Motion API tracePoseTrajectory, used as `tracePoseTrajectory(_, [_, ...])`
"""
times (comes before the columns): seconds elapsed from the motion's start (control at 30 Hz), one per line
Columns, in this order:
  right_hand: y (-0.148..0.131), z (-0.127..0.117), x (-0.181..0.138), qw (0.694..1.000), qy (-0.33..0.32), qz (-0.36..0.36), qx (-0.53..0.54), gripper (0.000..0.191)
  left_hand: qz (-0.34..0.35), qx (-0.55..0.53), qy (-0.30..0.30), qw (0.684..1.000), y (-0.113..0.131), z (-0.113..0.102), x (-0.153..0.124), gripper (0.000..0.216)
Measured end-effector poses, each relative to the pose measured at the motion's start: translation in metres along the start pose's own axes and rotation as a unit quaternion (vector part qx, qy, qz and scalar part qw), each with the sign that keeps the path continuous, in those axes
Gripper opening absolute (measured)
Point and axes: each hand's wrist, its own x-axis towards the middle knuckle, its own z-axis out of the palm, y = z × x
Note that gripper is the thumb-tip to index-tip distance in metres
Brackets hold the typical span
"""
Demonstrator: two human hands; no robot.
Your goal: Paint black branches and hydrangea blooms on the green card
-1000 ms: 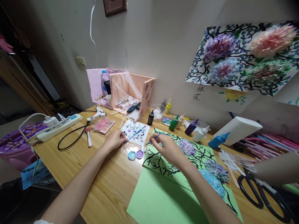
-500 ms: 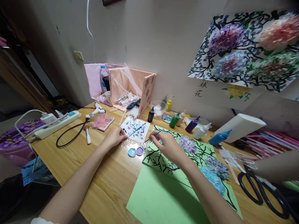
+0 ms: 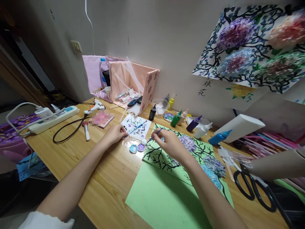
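Note:
My right hand (image 3: 168,141) is closed around a thin blue paintbrush (image 3: 151,138), its tip low beside the right-hand well of a clear palette (image 3: 130,142). Light blue and purple paint fill two front wells. At the palette's back left, my left hand (image 3: 115,133) pinches the near end of another blue paintbrush (image 3: 137,127), which slants over a paint-dabbed white paper (image 3: 133,121). Under my right forearm lies a green sheet with black branches and purple and blue flower clusters, a painting (image 3: 156,156). A plain green sheet (image 3: 147,197) is beneath it.
Paint bottles stand behind the painting, among them a black bottle (image 3: 152,113) and a green bottle (image 3: 175,119). Black-handled scissors (image 3: 245,184) lie at right. On the left are a glue gun (image 3: 95,106), a makeup brush (image 3: 86,131) and a power strip (image 3: 54,120). Fabric-covered boxes (image 3: 152,86) stand behind.
The whole view has shifted slightly, with the table things appearing higher and further left. Both hands keep their holds, and the right brush tip stays close to the palette's right well.

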Motion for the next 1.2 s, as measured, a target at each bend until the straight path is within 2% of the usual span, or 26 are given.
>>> tracePoseTrajectory(0.3, [-0.0023, -0.0004, 0.0015, 1.0, -0.018, 0.009, 0.008, 0.024, 0.006, 0.004, 0.015, 1.0, 0.004, 0.0, -0.0043, 0.015])
tracePoseTrajectory(0.43, [0.0001, -0.0002, 0.0013, 1.0, 0.006, 0.009, -0.002, 0.023, 0.003, 0.007, 0.013, 1.0, 0.0051, -0.0001, -0.0044, 0.015])
tracePoseTrajectory(0.57, [0.0023, -0.0011, 0.001, 0.999, -0.02, 0.009, 0.028, 0.024, 0.001, 0.01, 0.012, 1.0, 0.0042, 0.0003, -0.0029, 0.015])
tracePoseTrajectory(0.73, [0.001, -0.0016, 0.001, 1.0, -0.002, 0.01, 0.009, 0.02, 0.003, 0.012, 0.01, 1.0, 0.0042, 0.0005, -0.0027, 0.016])
tracePoseTrajectory(0.9, [-0.0009, -0.0016, 0.0002, 1.0, -0.023, 0.015, -0.001, 0.023, 0.002, 0.02, 0.014, 1.0, 0.0049, 0.0001, -0.0026, 0.015])
tracePoseTrajectory(1.03, [-0.0002, -0.0009, 0.0003, 1.0, -0.005, 0.017, -0.007, 0.022, 0.002, 0.019, 0.016, 1.0, 0.0044, 0.0004, -0.0025, 0.015])
tracePoseTrajectory(1.2, [0.0003, 0.0001, 0.0011, 1.0, -0.016, 0.011, 0.013, 0.024, 0.003, 0.011, 0.016, 1.0, 0.0042, 0.0008, -0.0028, 0.017])
